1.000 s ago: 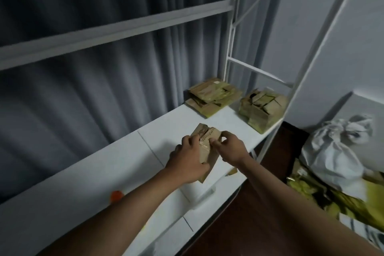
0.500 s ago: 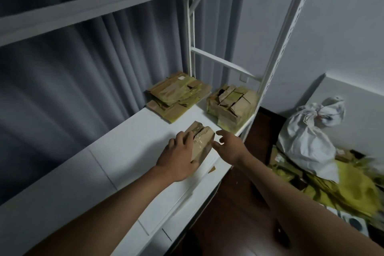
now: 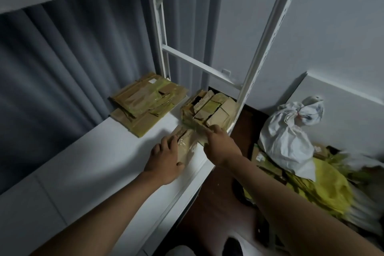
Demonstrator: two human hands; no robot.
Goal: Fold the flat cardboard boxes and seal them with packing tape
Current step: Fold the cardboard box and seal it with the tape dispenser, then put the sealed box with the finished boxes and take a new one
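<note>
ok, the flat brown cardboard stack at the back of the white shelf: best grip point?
Take the flat brown cardboard stack by its front corner, coming from the shelf's open front. It lies flat, so pinch top and bottom; the curtain and upright post close off its back.

Left hand [image 3: 166, 160] fingers curled, gripping; right hand [image 3: 220, 143] reaching forward.
</note>
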